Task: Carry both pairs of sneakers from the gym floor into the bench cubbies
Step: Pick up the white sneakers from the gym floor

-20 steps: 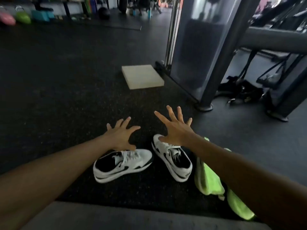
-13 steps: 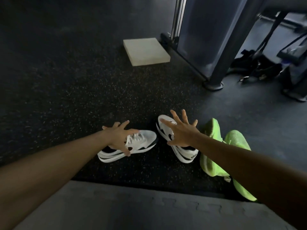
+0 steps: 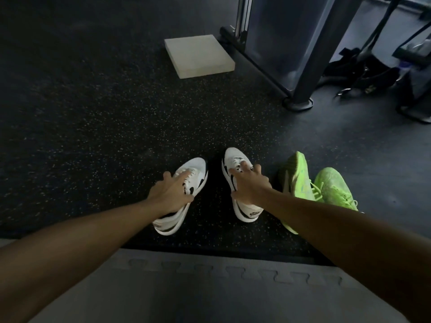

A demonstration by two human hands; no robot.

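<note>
White sneakers [image 3: 195, 173], one gripped by each hand: left hand [image 3: 169, 193], right hand [image 3: 250, 185].

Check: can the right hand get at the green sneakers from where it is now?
Probably yes. The right hand is busy gripping a white sneaker, but the green sneakers lie just to its right on open floor, nothing between.

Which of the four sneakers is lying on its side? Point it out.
The neon green sneaker nearer the white pair: it is tipped over with its sole edge showing. The other green sneaker and both white ones stand sole-down.
</note>
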